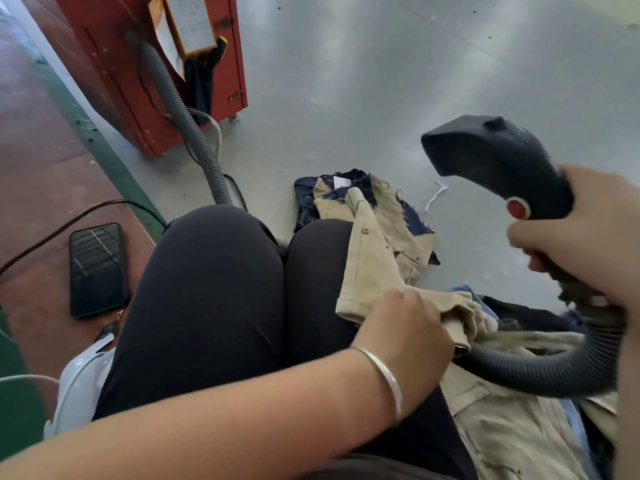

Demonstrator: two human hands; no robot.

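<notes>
I sit with black-trousered legs [214,289] over a grey floor. My right hand [581,237] grips the handle of a dark steamer head [491,157] with a red button, raised at the right. Its ribbed grey hose [540,372] curves down across my lap. My left hand [405,327], a silver bangle on the wrist, holds the bunched edge of a beige garment [377,258] that drapes over my right knee. More beige cloth [512,431] lies under the hose at lower right.
A pile of beige and navy clothes [346,195] lies on the floor past my knees. A red cabinet [138,71] with a grey hose [187,126] stands at the upper left. A black phone [97,268] rests on the brown surface at left, beside a black cable [52,230].
</notes>
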